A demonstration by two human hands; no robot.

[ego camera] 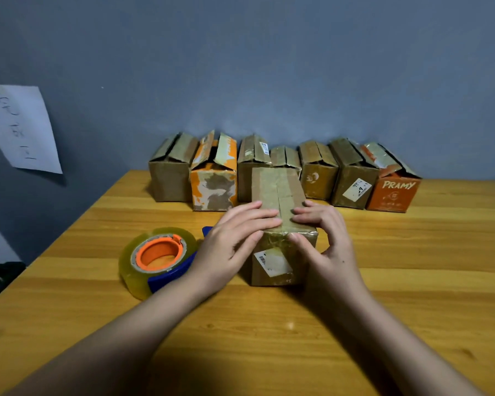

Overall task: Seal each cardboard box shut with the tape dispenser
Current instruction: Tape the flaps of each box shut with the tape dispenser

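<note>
— What is on the wooden table (412, 281), from the left?

— The tape dispenser (157, 260) first: a fat clear roll on an orange core in a blue frame, lying flat beside my left wrist, untouched. Then my left hand (235, 241), fingers straight and pressing the near end of the box's top, thumb down on its front face. It clasps nothing.

— And the box itself?

— The cardboard box (280, 195) stands in front of me, mid-table, flaps folded shut along a centre seam, worn brown with old glossy tape and a torn label on the front. My right hand (329, 241) mirrors the left, fingertips flat on the top, gripping nothing.

— How will it handle?

— Light, I judge, and slightly soft; old tape looks slick. I would hold the flaps down near the seam, one-handed, and tape with the other.

— Behind?

— Seven boxes in a row (286, 170) by the wall, flaps standing ajar.
</note>
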